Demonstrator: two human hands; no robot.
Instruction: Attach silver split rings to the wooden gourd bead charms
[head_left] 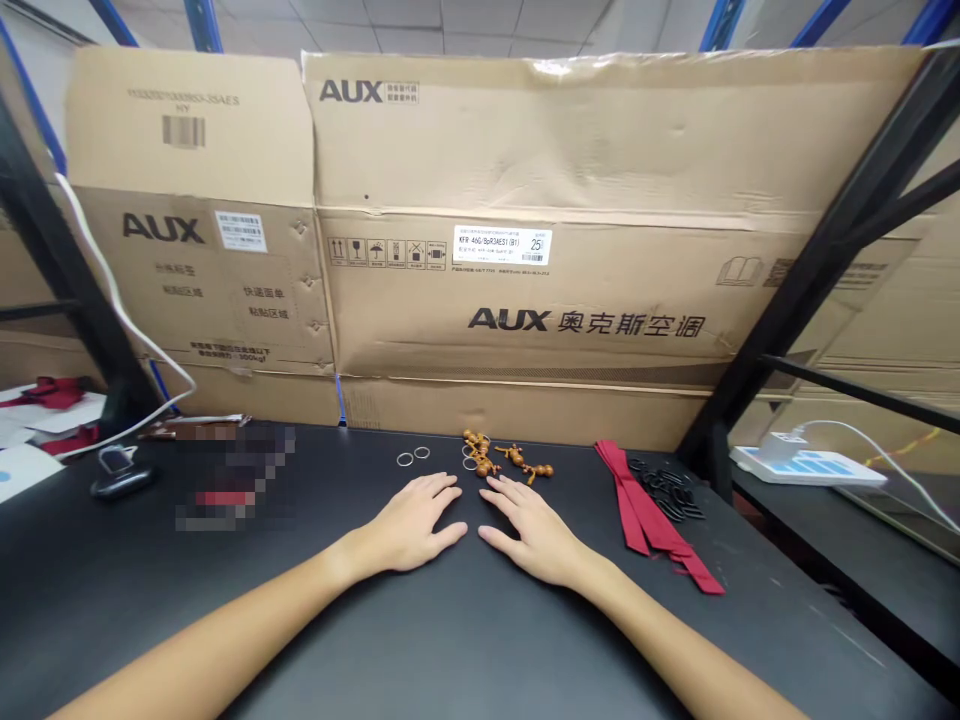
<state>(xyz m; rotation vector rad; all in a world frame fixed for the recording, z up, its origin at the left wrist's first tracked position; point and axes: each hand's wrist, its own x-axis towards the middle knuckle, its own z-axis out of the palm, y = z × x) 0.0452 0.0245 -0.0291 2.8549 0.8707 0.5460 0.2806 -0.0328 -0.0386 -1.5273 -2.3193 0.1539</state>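
My left hand point(415, 520) lies flat, palm down, on the black table point(450, 640), fingers stretched out and holding nothing. My right hand point(529, 530) rests flat beside it in the same way, fingers apart. Just beyond the fingertips lie small brown wooden gourd charms point(506, 458) with metal rings on them. Two loose metal rings point(413, 456) sit a little to the left of the charms. A bundle of dark red ribbons point(651, 510) lies to the right of my right hand, with a pile of black cords point(667, 488) next to it.
Large AUX cardboard boxes point(525, 230) stand as a wall along the table's far edge. A black shelf post point(817, 260) slants down at the right, with a white power strip point(806, 465) behind it. At the left are a small black device point(120, 470), red cloth and white papers.
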